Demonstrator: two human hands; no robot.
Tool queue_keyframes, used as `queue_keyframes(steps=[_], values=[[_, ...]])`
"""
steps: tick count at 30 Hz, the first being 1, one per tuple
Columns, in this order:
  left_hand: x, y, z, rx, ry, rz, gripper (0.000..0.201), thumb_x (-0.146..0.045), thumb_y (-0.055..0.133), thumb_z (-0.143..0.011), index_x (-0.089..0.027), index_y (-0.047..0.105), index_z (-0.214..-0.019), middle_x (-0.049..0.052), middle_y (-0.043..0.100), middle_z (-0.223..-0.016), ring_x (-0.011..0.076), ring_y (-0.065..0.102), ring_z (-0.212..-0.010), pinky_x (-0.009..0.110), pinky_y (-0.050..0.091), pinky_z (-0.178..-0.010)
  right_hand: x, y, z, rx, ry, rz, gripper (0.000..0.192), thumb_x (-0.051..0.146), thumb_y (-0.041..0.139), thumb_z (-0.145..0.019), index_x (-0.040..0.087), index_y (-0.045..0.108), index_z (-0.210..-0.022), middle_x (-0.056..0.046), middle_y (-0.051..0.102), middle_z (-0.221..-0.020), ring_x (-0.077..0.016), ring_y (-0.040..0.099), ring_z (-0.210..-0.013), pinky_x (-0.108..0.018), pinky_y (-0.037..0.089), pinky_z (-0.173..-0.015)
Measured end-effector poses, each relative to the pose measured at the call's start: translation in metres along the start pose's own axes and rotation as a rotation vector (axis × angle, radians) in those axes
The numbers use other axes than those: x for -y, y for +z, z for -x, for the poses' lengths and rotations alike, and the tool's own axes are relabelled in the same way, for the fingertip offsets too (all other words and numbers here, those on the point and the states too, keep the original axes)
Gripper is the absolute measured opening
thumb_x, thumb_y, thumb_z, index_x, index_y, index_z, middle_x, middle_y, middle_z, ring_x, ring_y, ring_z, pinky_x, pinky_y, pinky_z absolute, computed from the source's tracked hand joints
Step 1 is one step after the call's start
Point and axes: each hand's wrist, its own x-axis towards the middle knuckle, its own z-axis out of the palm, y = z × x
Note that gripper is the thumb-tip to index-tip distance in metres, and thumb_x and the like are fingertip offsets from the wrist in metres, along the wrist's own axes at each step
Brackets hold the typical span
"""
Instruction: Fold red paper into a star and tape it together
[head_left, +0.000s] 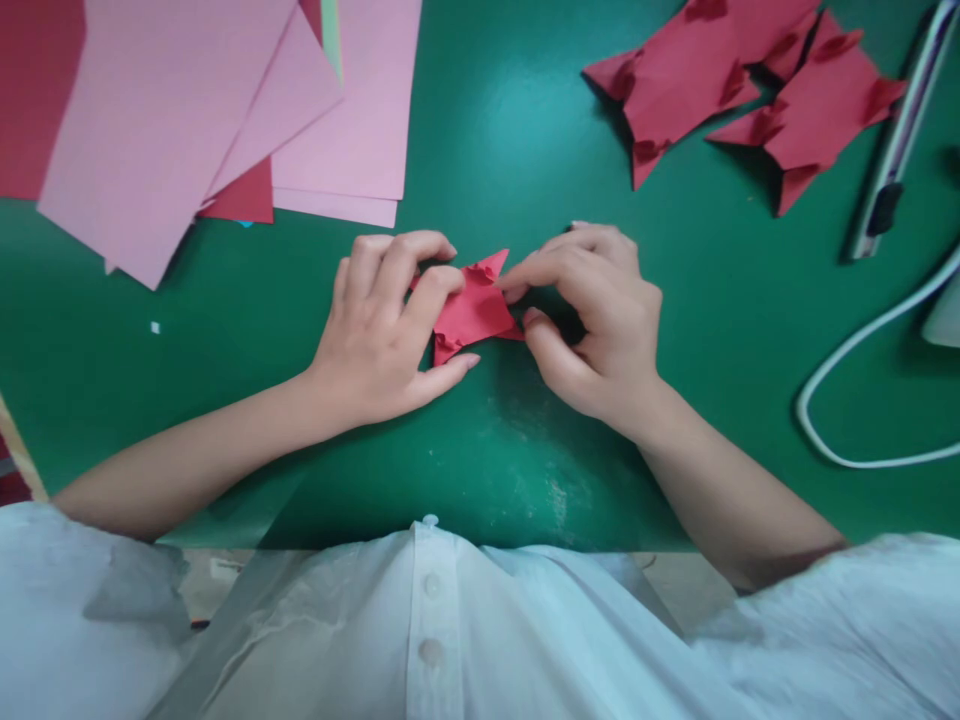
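A small red folded-paper figure (474,308) with pointed corners and curled edges lies on the green table in front of me. My left hand (394,325) grips its left side, with the index finger on top and the thumb along the near edge. At the figure's right side, my right hand (592,310) has its index finger and thumb bent together around a corner. The index fingertip touches the paper. Part of that right corner is hidden behind the fingers.
Pink paper sheets (172,110) and red sheets (41,90) lie at the upper left. Finished-looking red folded figures (690,85) sit at the upper right beside a box cutter (892,150). A white cable (806,400) loops at the right. A paper scrap (155,327) lies left.
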Motion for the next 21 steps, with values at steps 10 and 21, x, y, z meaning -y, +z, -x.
queue_keyframes(steps=[10,21], values=[[0.002,-0.002,0.0,-0.024,0.037,0.041,0.03,-0.035,0.061,-0.09,-0.026,0.059,-0.119,0.01,0.065,-0.128,0.0346,0.056,-0.122,0.056,0.045,-0.097,-0.003,0.003,-0.004,0.053,-0.117,0.0,0.033,0.03,0.046,-0.1,0.036,0.078,-0.096,-0.001,0.077,-0.09,-0.0238,0.067,-0.103,-0.047,0.053,-0.091],[0.002,0.004,0.003,-0.264,0.227,-0.06,0.016,-0.022,0.06,-0.09,-0.027,0.062,-0.106,0.003,0.07,-0.116,0.0244,0.061,-0.106,0.044,0.048,-0.083,-0.012,0.007,0.002,-0.046,-0.317,0.122,0.023,0.035,0.054,-0.101,0.036,0.076,-0.096,0.004,0.079,-0.095,-0.0203,0.07,-0.099,-0.045,0.052,-0.093]])
